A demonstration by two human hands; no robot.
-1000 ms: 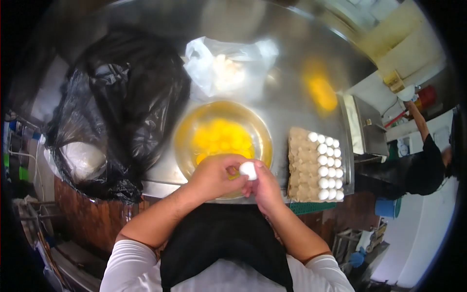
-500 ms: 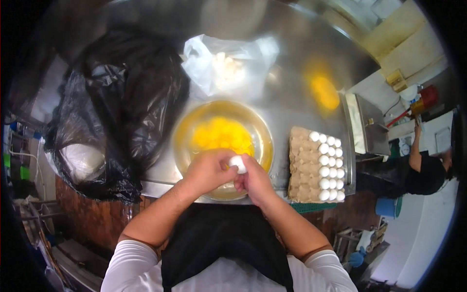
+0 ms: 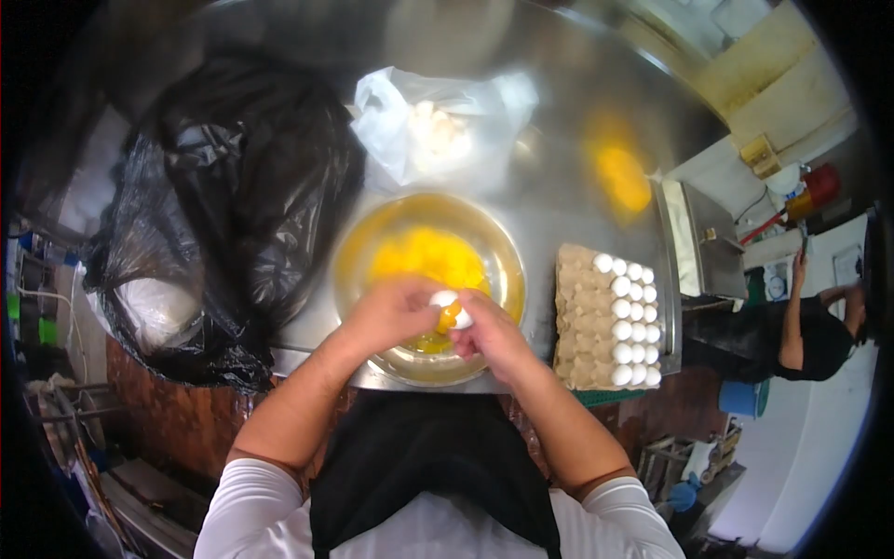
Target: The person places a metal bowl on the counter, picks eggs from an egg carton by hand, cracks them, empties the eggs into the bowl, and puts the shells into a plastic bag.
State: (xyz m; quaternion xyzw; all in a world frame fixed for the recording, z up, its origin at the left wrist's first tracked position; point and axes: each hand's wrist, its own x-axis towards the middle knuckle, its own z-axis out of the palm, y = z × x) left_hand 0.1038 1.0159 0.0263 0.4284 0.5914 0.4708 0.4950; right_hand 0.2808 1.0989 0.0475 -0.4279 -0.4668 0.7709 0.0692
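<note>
A cracked white egg (image 3: 462,318) is split between my two hands, its orange yolk showing in the gap. My left hand (image 3: 399,310) closes on the left part of the shell. The right part sits in the closed fingers of my right hand (image 3: 491,334). Both hands are above the near half of a steel mixing bowl (image 3: 507,256). Many loose yolks (image 3: 426,253) lie in the bowl. To the right, a cardboard egg tray (image 3: 579,321) has rows of whole white eggs on its right side and bare cups on its left.
A white plastic bag (image 3: 391,140) with eggshells in it lies behind the bowl. Black plastic bags (image 3: 233,186) cover the left of the steel table (image 3: 549,149). At far right another person (image 3: 815,335) stands with an arm raised.
The egg, whole-looking before, has come apart into two shell parts with the yolk exposed. My hands have shifted slightly. The other person's arms have moved.
</note>
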